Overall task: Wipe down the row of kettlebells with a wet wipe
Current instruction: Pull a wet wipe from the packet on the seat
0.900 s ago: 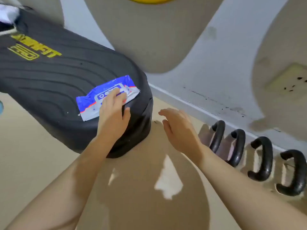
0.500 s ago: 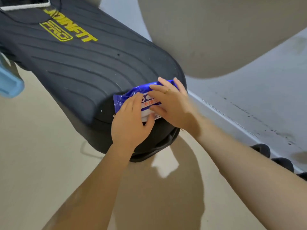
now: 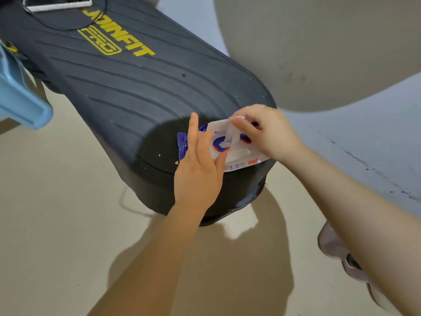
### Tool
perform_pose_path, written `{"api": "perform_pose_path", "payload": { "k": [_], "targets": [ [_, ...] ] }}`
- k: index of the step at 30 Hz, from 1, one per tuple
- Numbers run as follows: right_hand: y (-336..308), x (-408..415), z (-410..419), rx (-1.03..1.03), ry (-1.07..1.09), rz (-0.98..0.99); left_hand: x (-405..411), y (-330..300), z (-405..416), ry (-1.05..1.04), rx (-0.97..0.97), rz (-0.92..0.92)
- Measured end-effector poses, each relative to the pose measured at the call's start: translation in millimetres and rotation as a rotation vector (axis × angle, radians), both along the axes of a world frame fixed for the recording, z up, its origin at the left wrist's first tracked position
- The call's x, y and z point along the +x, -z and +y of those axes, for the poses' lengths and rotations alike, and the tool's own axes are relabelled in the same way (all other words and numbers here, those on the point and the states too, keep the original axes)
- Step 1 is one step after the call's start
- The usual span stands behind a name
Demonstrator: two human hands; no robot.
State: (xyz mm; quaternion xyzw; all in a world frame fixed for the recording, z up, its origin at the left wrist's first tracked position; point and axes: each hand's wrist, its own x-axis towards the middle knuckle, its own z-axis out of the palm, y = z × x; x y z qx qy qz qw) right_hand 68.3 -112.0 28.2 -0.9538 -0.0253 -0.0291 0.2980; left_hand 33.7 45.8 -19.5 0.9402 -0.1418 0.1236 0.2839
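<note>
A blue and white wet wipe pack (image 3: pixel 239 157) lies on the near end of a black ribbed pad (image 3: pixel 136 87) printed with yellow lettering. My left hand (image 3: pixel 198 172) rests on the pack's left part, its fingers nearly straight and its thumb against the pack's front edge. My right hand (image 3: pixel 271 133) is over the pack's right part and pinches the clear flap (image 3: pixel 229 133), which is lifted off the pack's top. The kettlebells are out of view.
A light blue plastic object (image 3: pixel 20 99) juts in at the left edge. A pale shoe (image 3: pixel 335 249) stands on the beige floor (image 3: pixel 68 224) at the lower right, under my right forearm. The wall's grey base strip (image 3: pixel 364 133) runs behind the pad.
My right hand came over from the floor side onto the pack and now has the flap peeled up. The view swung left, so the kettlebell handles dropped out of sight.
</note>
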Motion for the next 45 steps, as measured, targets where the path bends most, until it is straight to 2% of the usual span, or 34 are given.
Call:
{"api": "perform_pose_path", "payload": {
  "k": [2, 5, 10, 12, 15, 18, 20, 23, 26, 28, 31, 34, 37, 40, 45],
  "targets": [
    [3, 5, 6, -0.041, 0.185, -0.069, 2, 3, 2, 0.035, 0.049, -0.039],
    [6, 3, 14, -0.002, 0.256, -0.088, 4, 1, 3, 0.075, 0.103, -0.025],
    [4, -6, 17, 0.216, 0.423, -0.141, 6, 3, 3, 0.088, 0.152, -0.009],
    [4, -14, 18, 0.216, 0.382, -0.084, 7, 4, 3, 0.088, 0.160, -0.013],
    [11, -23, 22, 0.068, 0.239, -0.037, 7, 4, 3, 0.088, 0.163, -0.033],
    [11, -22, 22, 0.021, 0.228, -0.037, 6, 4, 3, 0.088, 0.152, -0.055],
    [5, -21, 23, 0.174, 0.278, -0.015, 6, 4, 4, 0.087, 0.135, -0.060],
    [-8, -28, 22, 0.600, 0.341, 0.000, 6, 5, 4, 0.082, 0.115, -0.064],
    [-21, -36, 21, 0.858, 0.385, -0.028, 6, 7, 4, 0.076, 0.119, -0.071],
    [-24, -39, 19, 0.893, 0.477, -0.054, 6, 8, 3, 0.069, 0.127, -0.074],
    [-19, -43, 18, 0.819, 0.585, -0.124, 5, 9, 2, 0.062, 0.127, -0.078],
    [-21, -49, 20, 0.869, 0.662, -0.130, 5, 7, 1, 0.057, 0.143, -0.080],
    [-27, -51, 18, 1.026, 0.753, -0.079, 4, 5, 1, 0.051, 0.161, -0.081],
    [-37, -53, 12, 1.009, 0.797, -0.001, 4, 4, 1, 0.049, 0.177, -0.065],
    [-42, -68, 6, 1.136, 0.817, 0.107, 3, 3, 2, 0.066, 0.132, -0.025]
  ]
}}
